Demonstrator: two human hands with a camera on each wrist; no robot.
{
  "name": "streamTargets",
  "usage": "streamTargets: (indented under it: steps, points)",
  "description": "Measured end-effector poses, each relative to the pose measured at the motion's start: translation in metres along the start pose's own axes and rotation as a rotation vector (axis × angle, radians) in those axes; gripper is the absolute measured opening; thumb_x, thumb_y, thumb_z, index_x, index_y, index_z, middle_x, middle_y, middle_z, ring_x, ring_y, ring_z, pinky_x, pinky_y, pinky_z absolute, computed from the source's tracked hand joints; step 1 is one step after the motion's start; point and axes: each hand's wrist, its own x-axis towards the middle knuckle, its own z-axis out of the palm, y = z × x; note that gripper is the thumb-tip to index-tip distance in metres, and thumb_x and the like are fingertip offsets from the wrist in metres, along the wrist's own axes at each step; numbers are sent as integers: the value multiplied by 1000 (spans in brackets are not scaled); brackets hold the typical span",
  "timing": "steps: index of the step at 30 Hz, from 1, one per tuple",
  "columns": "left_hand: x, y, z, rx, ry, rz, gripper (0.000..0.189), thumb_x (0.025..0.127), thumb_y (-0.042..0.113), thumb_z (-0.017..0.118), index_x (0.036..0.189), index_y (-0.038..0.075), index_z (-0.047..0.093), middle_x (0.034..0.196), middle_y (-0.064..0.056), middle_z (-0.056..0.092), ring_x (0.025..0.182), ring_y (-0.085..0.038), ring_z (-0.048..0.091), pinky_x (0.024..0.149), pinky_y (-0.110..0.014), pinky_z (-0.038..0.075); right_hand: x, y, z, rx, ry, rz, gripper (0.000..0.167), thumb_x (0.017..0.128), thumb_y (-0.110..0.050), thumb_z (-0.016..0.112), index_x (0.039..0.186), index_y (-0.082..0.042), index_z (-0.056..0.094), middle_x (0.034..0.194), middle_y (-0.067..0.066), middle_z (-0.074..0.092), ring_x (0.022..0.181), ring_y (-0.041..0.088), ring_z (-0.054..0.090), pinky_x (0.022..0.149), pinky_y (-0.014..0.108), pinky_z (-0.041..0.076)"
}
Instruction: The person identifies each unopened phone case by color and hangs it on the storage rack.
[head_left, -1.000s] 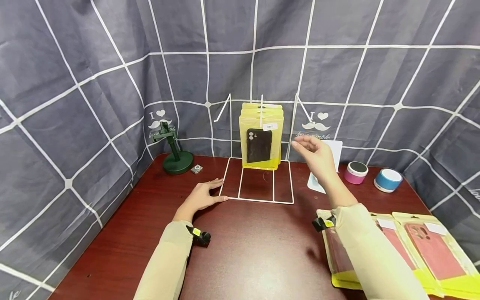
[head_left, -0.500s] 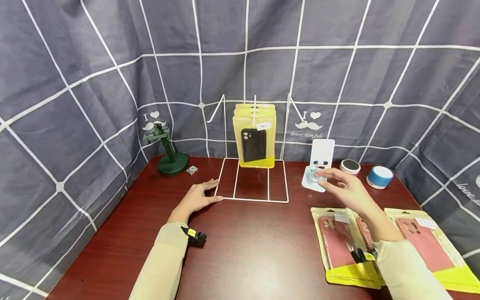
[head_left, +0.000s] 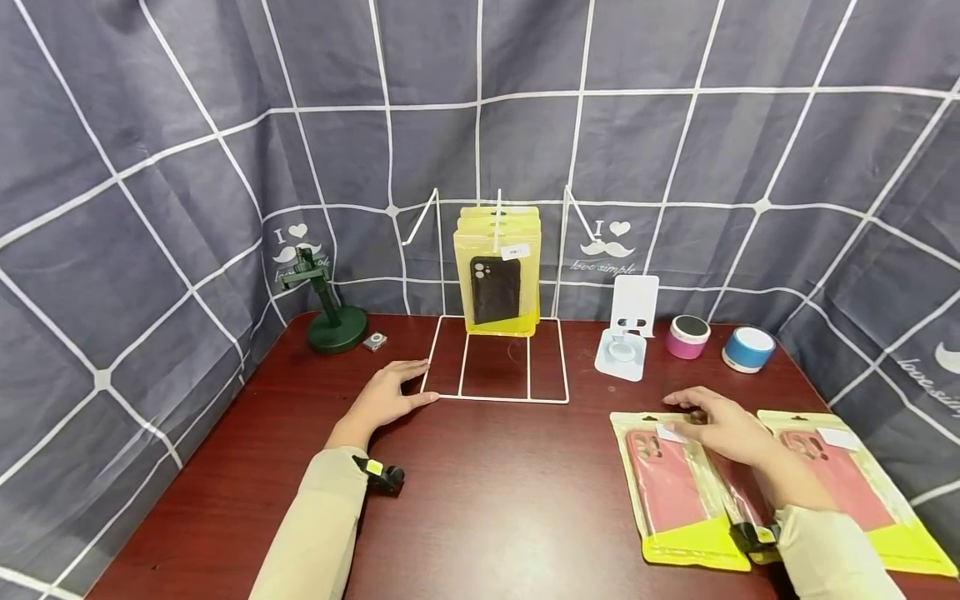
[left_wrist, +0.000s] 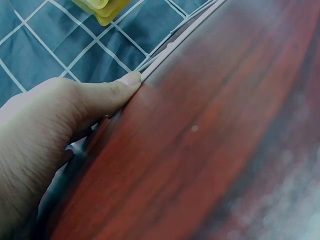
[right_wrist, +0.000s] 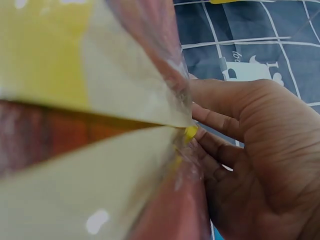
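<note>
My left hand (head_left: 381, 395) rests at the left front corner of a white wire display rack (head_left: 495, 401), its thumb (left_wrist: 112, 92) straight against the front wire. Several yellow-edged packs hang on the rack's middle hook, the front one holding a black phone case (head_left: 496, 289). At the right, my right hand (head_left: 723, 427) is over the upper part of the packaged pink phone cases (head_left: 667, 487), fingers loosely bent and thumb near a white label. In the right wrist view the fingers are at the packs' edges (right_wrist: 191, 131); their tips are partly hidden.
Behind the packs stand a white phone stand (head_left: 634, 304), a pink speaker (head_left: 687, 337) and a blue speaker (head_left: 748, 349). A green stand (head_left: 337, 327) and a small silver device (head_left: 375, 341) are at the back left. Another pink case pack (head_left: 843, 483) lies far right.
My right hand has come away from beside the hanging packs, moving right and down past the phone stand to the pink case packs. The left hand stays at the rack's corner; the view has shifted slightly.
</note>
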Motion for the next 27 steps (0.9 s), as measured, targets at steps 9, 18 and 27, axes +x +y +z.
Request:
streamTargets:
  steps: [9, 18, 27]
  points:
    - [-1, -3, -1, -15, 1, -2, 76, 86, 61, 71, 146, 17, 56, 151, -5, 50, 142, -27, 41, 113, -52, 35, 2, -1, 4, -50, 20, 41, 15, 93, -23, 72, 107, -18, 69, 103, 1, 62, 92, 20, 57, 81, 44, 48]
    - [-1, -5, 2, -19, -10, -20, 74, 87, 57, 72, 147, 18, 55, 152, -3, 49, 143, -26, 40, 114, -51, 34, 1, -2, 10, -49, 44, -18, 11, 91, -9, 72, 92, -16, 65, 89, -2, 55, 80, 14, 51, 69, 30, 43]
    - [-1, -4, 1, -32, -8, -36, 76, 85, 62, 71, 146, 19, 56, 151, -1, 50, 143, -26, 40, 114, -51, 34, 0, -1, 9, 10, 65, -18, 10, 96, -9, 67, 97, -18, 62, 83, -4, 54, 77, 11, 51, 66, 26, 39]
